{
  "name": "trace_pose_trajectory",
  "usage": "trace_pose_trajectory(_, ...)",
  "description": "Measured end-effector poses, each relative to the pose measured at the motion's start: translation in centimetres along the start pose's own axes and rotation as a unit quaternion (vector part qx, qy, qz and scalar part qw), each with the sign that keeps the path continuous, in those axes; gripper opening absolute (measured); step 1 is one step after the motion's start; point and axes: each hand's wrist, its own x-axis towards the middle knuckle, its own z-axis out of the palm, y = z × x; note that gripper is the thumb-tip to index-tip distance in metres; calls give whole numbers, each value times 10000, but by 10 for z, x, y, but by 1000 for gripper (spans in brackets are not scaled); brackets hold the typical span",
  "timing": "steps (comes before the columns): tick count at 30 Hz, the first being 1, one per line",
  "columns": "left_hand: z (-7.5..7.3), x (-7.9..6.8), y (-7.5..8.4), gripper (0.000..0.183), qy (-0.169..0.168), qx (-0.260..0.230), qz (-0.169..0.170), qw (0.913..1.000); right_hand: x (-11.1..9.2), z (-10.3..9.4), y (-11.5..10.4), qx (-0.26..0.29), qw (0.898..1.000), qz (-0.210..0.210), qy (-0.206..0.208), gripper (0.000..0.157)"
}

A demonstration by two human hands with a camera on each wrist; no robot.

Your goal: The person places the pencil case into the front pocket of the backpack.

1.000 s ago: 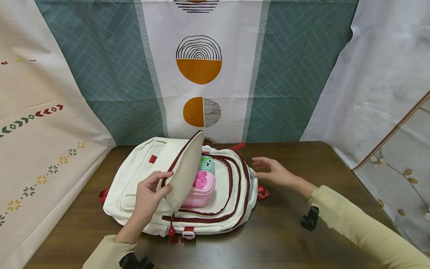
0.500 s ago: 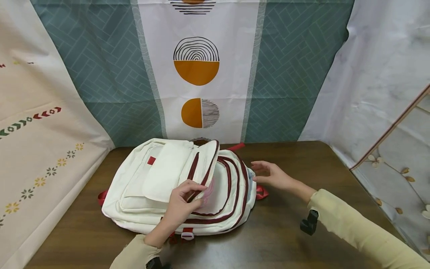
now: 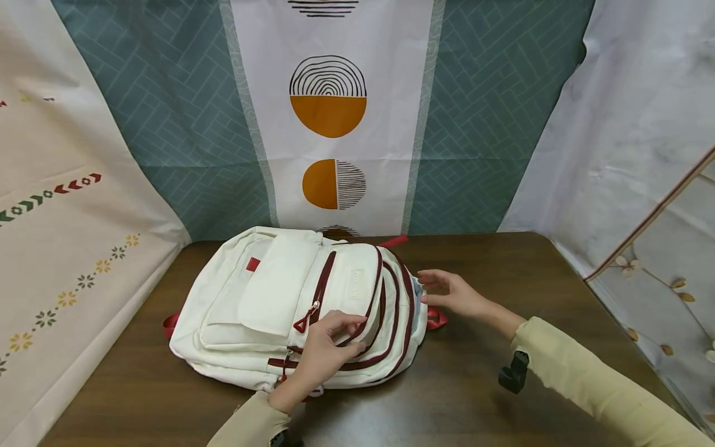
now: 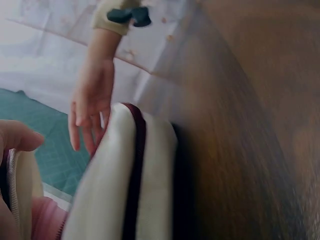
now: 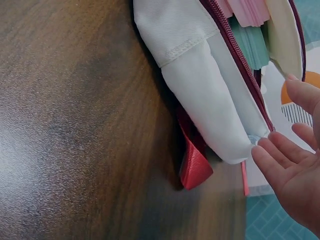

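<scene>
A white backpack (image 3: 274,285) with dark red zips lies flat on the table. My left hand (image 3: 326,347) pinches the zip edge of its front pocket flap (image 3: 354,279), which lies over the pocket opening. In the left wrist view, that edge sits between the finger and thumb of the left hand (image 4: 17,137), and something pink (image 4: 47,215) shows beneath. Next to the backpack's right end is my right hand (image 3: 452,292), its fingers loosely bent and holding nothing. Pink boxes (image 5: 245,11) and a green box (image 5: 250,42) show inside the pocket in the right wrist view.
The brown wooden table (image 3: 503,385) extends in front of the backpack and to its right. A red strap loop (image 3: 437,318) sticks out at the right end. A red zip pull (image 3: 301,324) lies on the front. Patterned cloths (image 3: 357,124) hang behind.
My left hand has brought the flap from standing upright down to the right over the pocket, covering the pink and green boxes in the head view. My right hand has barely moved.
</scene>
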Motion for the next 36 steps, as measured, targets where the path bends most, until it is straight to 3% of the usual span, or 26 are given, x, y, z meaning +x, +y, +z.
trace_pose_trajectory(3, 3, 1, 5, 32, 81, 155, 365, 9992, -1, 1, 1, 60, 10000, -23, -9, 56)
trace_pose_trajectory(7, 5, 4, 19, 30, 99, 216, 612, 9978, -2, 1, 4, 61, 10000, -10, 21, 56)
trace_pose_trajectory(10, 6, 8, 20, 30, 81, 319, 666, 9972, -3, 0, 5, 75, 10000, 26, 45, 56)
trace_pose_trajectory(12, 6, 12, 16, 30, 65, 435, 719, 9964, -3, 0, 5, 140, 9999, 38, 48, 56)
trace_pose_trajectory(15, 8, 17, -2, 29, -26, 524, 598, 9968, -4, 1, 5, 197, 9998, 7, 36, 56)
trace_pose_trajectory(20, 7, 26, -29, 22, -386, 865, 806, 9922, -5, 0, 5, 174, 9998, -37, 45, 56)
trace_pose_trajectory(24, 4, 31, -34, 16, -844, 1214, 1102, 9828, -6, 0, 6, 220, 9997, -46, 59, 55)
trace_pose_trajectory(28, 3, 32, -35, 13, -1251, 1456, 1153, 9746, -9, 0, 7, 216, 9997, -23, 63, 55)
trace_pose_trajectory(36, 3, 30, -36, 13, -1397, 1605, 1026, 9717, -8, 2, 7, 191, 9997, -58, 130, 55)
